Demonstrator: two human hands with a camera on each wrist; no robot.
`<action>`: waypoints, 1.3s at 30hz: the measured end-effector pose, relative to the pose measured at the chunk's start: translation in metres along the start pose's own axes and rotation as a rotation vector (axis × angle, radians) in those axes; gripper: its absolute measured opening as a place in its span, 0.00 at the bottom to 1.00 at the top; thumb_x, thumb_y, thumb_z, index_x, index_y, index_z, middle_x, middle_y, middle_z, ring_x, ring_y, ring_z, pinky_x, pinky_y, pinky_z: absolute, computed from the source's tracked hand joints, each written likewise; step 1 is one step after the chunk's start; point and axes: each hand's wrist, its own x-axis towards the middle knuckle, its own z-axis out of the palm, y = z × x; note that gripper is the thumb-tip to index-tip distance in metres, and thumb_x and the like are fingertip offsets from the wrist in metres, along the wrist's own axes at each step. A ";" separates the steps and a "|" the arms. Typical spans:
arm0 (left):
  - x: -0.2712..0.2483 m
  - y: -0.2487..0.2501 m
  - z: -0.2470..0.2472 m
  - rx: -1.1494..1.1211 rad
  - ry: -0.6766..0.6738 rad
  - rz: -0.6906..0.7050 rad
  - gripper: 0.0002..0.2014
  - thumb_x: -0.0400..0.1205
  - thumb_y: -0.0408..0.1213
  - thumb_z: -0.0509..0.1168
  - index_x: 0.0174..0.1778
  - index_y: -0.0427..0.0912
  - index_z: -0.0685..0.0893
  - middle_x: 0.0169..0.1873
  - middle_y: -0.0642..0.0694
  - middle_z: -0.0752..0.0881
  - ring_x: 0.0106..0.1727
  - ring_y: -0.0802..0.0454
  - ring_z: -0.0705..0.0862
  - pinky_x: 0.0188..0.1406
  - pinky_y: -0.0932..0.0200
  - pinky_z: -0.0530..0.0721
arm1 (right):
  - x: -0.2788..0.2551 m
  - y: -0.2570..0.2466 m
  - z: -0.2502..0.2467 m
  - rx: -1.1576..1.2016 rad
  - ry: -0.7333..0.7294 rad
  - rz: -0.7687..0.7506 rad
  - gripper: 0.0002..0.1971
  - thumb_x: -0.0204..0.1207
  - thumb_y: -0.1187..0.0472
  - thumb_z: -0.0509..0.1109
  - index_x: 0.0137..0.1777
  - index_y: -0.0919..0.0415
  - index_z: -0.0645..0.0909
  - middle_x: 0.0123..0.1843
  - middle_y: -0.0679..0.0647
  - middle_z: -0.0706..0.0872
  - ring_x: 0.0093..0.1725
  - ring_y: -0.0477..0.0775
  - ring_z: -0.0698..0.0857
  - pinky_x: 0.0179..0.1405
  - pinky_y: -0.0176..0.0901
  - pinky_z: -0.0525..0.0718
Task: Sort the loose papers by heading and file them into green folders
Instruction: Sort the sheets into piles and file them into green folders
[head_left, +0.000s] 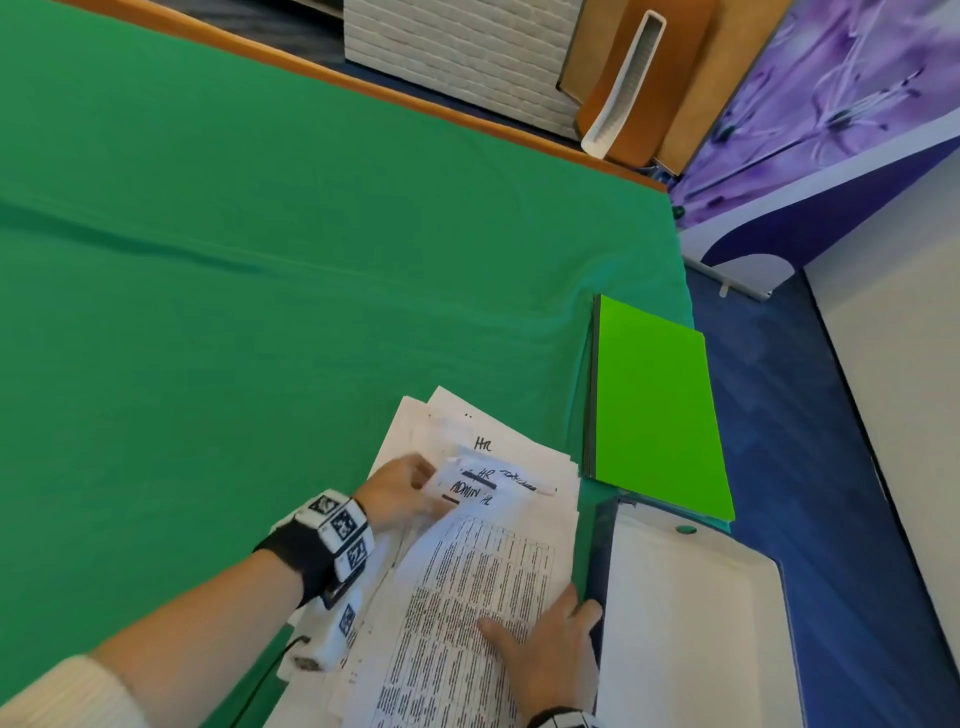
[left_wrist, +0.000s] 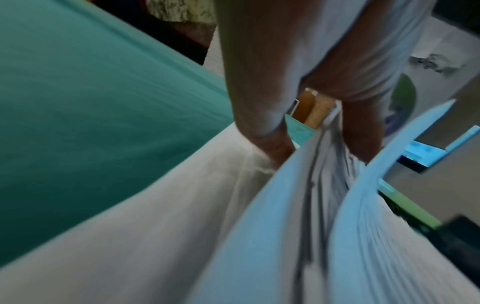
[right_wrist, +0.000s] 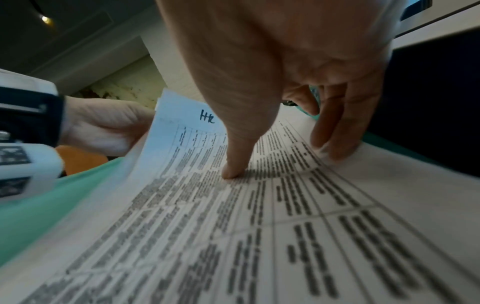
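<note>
So the left hand (head_left: 402, 491) has its fingers curled round the upper edges of a few sheets, pinching them and lifting them up off the stack of papers (head_left: 457, 571). The lifted corners show handwritten headings, "HR" and "ADMIN" in dark marker, a bit smeared by blur. In the left wrist view the fingers (left_wrist: 262, 115) dig down between the fanned, curving sheets (left_wrist: 298, 205).

The right hand (head_left: 550, 649) isn't gripping anything: it lies flat with fingers spread, pressing on the top sheet, which is a printed table with dense rows of text. From the right wrist view one fingertip (right_wrist: 233, 170) pushes straight down on the table print while the other fingers rest near the sheet's right edge, and another "HR" heading shows on the raised page behind it.

The stack sits at about 6 o'clock in the head view, on a green cloth (head_left: 260, 260) over the table. A bright green folder (head_left: 654, 405) lies closed at roughly 3 o'clock from the stack, near it but apart. Just below that folder, at 4 o'clock, there's an open dark blue binder (head_left: 691, 623) with a white inside, right beside the right hand.
</note>
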 end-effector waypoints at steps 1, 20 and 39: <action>-0.008 -0.008 0.005 0.087 -0.045 -0.015 0.11 0.78 0.39 0.74 0.52 0.42 0.83 0.51 0.43 0.89 0.51 0.45 0.89 0.59 0.47 0.87 | 0.000 0.001 0.002 0.003 0.001 -0.003 0.58 0.57 0.22 0.70 0.77 0.60 0.54 0.61 0.53 0.57 0.56 0.50 0.83 0.46 0.41 0.83; -0.069 0.006 -0.023 -0.037 0.093 0.095 0.08 0.86 0.35 0.64 0.50 0.36 0.88 0.46 0.38 0.92 0.40 0.46 0.89 0.39 0.54 0.87 | -0.006 0.000 0.027 0.266 0.237 -0.144 0.35 0.73 0.30 0.62 0.67 0.58 0.72 0.60 0.52 0.73 0.56 0.55 0.81 0.42 0.45 0.79; -0.134 0.085 -0.158 0.003 0.510 0.172 0.06 0.86 0.38 0.62 0.51 0.45 0.84 0.49 0.42 0.89 0.48 0.42 0.87 0.47 0.42 0.87 | 0.030 0.011 0.005 0.207 0.256 -0.022 0.13 0.85 0.53 0.58 0.56 0.61 0.79 0.50 0.60 0.87 0.48 0.62 0.86 0.44 0.48 0.84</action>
